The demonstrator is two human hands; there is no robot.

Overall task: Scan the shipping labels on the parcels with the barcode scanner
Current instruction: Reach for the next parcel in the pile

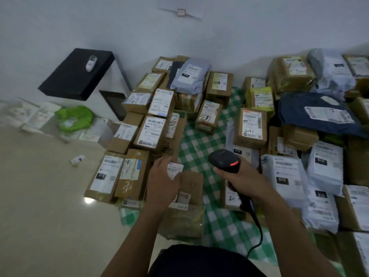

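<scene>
Our left hand (162,182) grips the box (191,184), label (175,169) up; our right hand (244,177) wraps the scanner (223,158), head just right of the label; we judge a leftward tilt suffices

Right hand (242,176) grips the barcode scanner (225,159); left hand (162,181) holds a small cardboard parcel (189,184).

Brown cardboard parcels (250,127) with white labels (152,131) crowd a green-and-white checked cloth (199,140). A navy mailer (295,108) lies toward the cloth's far right edge, a bright green bag (74,118) on the beige floor (50,186). The black scanner (224,159) glows red.
</scene>
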